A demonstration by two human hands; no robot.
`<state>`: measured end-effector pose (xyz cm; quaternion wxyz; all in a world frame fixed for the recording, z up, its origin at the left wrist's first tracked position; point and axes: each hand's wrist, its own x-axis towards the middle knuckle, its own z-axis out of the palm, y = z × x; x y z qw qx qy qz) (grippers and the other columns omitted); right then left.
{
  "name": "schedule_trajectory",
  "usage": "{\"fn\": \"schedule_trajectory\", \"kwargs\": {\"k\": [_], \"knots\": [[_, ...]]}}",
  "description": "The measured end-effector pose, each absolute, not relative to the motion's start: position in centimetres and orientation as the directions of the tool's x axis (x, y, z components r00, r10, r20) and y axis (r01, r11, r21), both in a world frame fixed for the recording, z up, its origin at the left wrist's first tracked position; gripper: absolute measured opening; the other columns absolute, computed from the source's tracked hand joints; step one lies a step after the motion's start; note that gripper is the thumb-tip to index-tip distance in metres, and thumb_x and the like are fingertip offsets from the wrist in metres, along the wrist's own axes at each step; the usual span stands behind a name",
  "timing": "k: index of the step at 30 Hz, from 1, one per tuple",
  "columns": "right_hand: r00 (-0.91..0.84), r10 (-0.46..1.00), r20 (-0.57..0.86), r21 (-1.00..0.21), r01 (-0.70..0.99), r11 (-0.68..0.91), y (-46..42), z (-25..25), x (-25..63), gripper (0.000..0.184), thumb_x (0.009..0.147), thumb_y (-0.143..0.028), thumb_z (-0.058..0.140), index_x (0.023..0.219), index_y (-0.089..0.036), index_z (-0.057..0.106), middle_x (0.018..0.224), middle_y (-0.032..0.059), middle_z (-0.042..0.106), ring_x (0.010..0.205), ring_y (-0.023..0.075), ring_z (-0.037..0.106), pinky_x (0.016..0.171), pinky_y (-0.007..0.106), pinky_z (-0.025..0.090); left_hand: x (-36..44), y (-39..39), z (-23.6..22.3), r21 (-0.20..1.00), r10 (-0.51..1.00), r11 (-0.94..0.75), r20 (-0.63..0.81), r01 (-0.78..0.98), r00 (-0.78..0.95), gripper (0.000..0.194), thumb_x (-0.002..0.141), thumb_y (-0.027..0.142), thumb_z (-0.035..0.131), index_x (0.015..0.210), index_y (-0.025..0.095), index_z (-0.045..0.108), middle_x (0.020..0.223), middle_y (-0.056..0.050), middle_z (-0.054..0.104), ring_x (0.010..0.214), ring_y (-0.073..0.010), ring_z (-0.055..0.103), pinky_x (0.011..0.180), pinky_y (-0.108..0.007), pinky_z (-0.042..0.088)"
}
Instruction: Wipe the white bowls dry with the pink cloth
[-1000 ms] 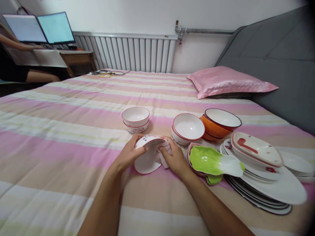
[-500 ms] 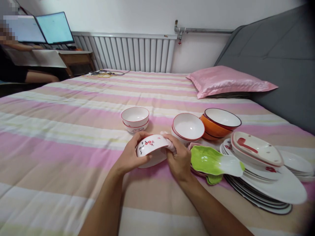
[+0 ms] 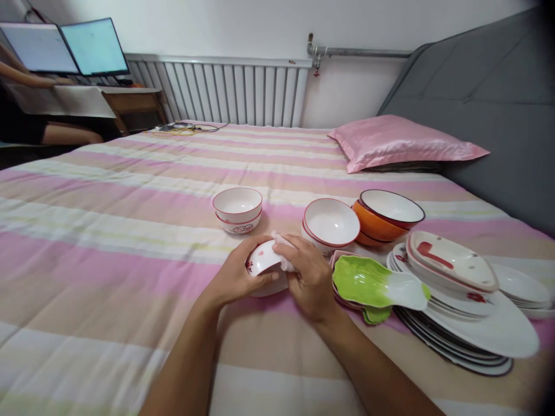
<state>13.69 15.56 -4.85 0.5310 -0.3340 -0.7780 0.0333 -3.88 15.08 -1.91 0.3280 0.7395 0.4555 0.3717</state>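
My left hand (image 3: pixel 236 274) is closed around a white bowl (image 3: pixel 265 258) with a red flower pattern, tilted on its side above the bed. In my right hand (image 3: pixel 310 277) is a crumpled whitish cloth (image 3: pixel 284 251), pressed over the bowl's rim and outer wall. The fingers hide part of both. Just beyond my hands stand two nested red-rimmed bowls (image 3: pixel 238 211) and a second stack of red-rimmed bowls (image 3: pixel 332 222). A green leaf-shaped dish (image 3: pixel 364 281) lies right of my right hand.
Orange bowls (image 3: pixel 377 222) stand farther right. Stacked plates (image 3: pixel 507 326), with a squarish dish (image 3: pixel 455 260) on top, lie at the right, beside small white dishes (image 3: pixel 520 286). A pink pillow (image 3: pixel 403 141) and cables (image 3: pixel 188 128) lie on the striped bed (image 3: pixel 108 242). A person's arm (image 3: pixel 26 75) shows far left.
My right hand has shifted slightly left with the cloth, which now covers more of the bowl's wall. The bowl has turned a little in my left hand.
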Motion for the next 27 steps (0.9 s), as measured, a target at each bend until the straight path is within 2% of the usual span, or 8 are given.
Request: {"fn": "schedule_trajectory", "kwargs": {"k": [4,8,17,23,27], "knots": [[-0.144,0.702,0.697,-0.601,0.417,0.682,16.13,-5.51,13.98,0.048,0.077,0.000,0.045,0.116,-0.025,0.058,0.124,0.0038,0.062,0.119,0.0176,0.054,0.102,0.036,0.043,-4.11,15.15,-1.73,0.832,0.936,-0.315,0.194,0.457,0.293,0.063,0.071,0.045,0.071,0.125,0.019,0.049,0.127,-0.011,0.055,0.116,-0.0278,0.052,0.097,-0.038,0.043],[-0.110,0.783,0.612,-0.702,0.382,0.602,16.44,-5.72,14.04,0.048,0.077,-0.002,0.047,0.117,-0.026,0.058,0.121,0.0019,0.064,0.116,0.0173,0.057,0.101,0.032,0.043,-4.39,15.06,-1.57,0.851,0.949,-0.265,0.146,0.454,0.280,0.064,0.072,0.047,0.070,0.125,0.019,0.048,0.126,-0.011,0.055,0.113,-0.0266,0.053,0.093,-0.037,0.044],[-0.027,0.865,0.501,-0.752,0.481,0.450,16.42,-5.70,13.92,0.039,0.076,-0.014,0.053,0.113,-0.024,0.061,0.112,0.0028,0.069,0.101,0.0219,0.065,0.087,0.034,0.050,-4.32,15.01,-1.23,0.855,0.958,-0.239,0.130,0.460,0.257,0.061,0.072,0.047,0.069,0.123,0.020,0.050,0.122,-0.010,0.058,0.108,-0.0267,0.056,0.087,-0.036,0.047],[0.014,0.926,0.378,-0.784,0.536,0.312,16.45,-5.72,13.93,0.035,0.074,-0.019,0.058,0.109,-0.025,0.062,0.094,0.0011,0.073,0.085,0.0237,0.069,0.072,0.032,0.052,-4.34,15.06,-1.30,0.842,0.959,-0.250,0.147,0.478,0.242,0.059,0.071,0.047,0.069,0.121,0.021,0.052,0.121,-0.009,0.059,0.108,-0.0275,0.057,0.087,-0.036,0.047],[0.010,0.943,0.333,-0.804,0.525,0.279,16.56,-5.86,14.05,0.035,0.074,-0.018,0.058,0.108,-0.026,0.062,0.093,0.0002,0.074,0.085,0.0234,0.069,0.072,0.031,0.052,-4.32,15.05,-1.30,0.840,0.956,-0.260,0.155,0.477,0.249,0.060,0.071,0.046,0.070,0.121,0.020,0.051,0.121,-0.009,0.059,0.108,-0.0268,0.056,0.088,-0.035,0.046]]}}
